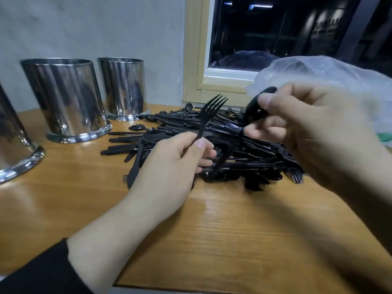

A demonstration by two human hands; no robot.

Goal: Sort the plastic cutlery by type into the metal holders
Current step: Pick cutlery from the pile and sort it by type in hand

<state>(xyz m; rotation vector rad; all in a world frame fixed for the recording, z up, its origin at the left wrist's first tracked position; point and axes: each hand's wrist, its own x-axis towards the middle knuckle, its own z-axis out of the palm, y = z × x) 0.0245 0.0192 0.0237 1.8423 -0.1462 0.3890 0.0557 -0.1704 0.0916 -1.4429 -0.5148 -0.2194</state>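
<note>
A heap of black plastic cutlery lies on the wooden table. My left hand pinches a black fork by its handle, tines pointing up. My right hand is blurred and grips a black spoon near its bowl; the spoon's handle slants down onto the heap. Three shiny metal holders stand at the left: one cut off by the frame edge, a middle one, and a far one near the wall.
A crumpled clear plastic bag lies behind my right hand at the right. A window with a pale wooden frame sits behind the heap. The grey wall runs behind the holders.
</note>
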